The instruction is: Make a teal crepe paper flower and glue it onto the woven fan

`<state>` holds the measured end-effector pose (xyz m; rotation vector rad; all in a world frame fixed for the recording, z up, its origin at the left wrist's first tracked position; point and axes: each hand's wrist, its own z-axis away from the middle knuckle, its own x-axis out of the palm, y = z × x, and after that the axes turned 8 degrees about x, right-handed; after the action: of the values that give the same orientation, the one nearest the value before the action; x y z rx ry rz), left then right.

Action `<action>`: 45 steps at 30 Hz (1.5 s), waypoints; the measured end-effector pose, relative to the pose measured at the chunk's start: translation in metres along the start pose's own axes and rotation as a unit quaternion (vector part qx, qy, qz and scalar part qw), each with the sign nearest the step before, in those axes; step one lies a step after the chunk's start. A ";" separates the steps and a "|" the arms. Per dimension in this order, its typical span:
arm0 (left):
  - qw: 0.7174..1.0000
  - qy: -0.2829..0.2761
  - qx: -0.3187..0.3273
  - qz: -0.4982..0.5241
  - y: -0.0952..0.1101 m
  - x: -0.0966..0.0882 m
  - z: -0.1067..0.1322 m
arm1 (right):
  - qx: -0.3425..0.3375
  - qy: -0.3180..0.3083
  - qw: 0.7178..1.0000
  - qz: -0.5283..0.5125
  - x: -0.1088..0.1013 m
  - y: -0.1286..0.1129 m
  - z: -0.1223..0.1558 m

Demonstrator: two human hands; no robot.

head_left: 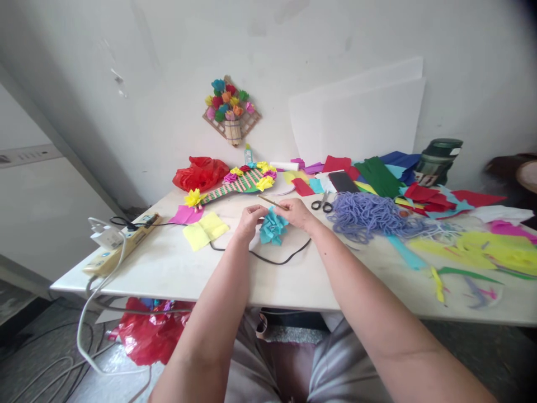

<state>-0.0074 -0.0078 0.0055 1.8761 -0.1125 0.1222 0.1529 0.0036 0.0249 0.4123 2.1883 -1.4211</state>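
Observation:
A teal paper flower sits between my two hands over the white table. My left hand pinches its left edge with closed fingers. My right hand is closed on the flower's right side and holds a thin wooden stick that slants up to the left. A black cable loops on the table just below the flower.
Yellow paper and pink paper lie to the left, near a power strip. Scissors, purple yarn, and coloured paper sheets spread to the right. A woven flower craft lies behind; another hangs on the wall.

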 end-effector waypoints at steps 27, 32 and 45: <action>0.997 0.044 0.052 -0.040 0.003 -0.003 0.000 | -0.050 0.011 0.999 0.020 -0.005 0.014 -0.006; 0.997 0.040 0.055 -0.042 0.004 -0.002 0.000 | -0.034 -0.004 0.999 0.028 -0.005 0.015 -0.006; 0.999 0.020 0.035 -0.032 0.002 -0.003 0.000 | -0.029 -0.029 0.999 -0.002 -0.009 0.014 -0.004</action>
<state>-0.0107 -0.0087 0.0068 1.9440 -0.0210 0.1198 0.1662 0.0134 0.0206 0.3401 2.1795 -1.3506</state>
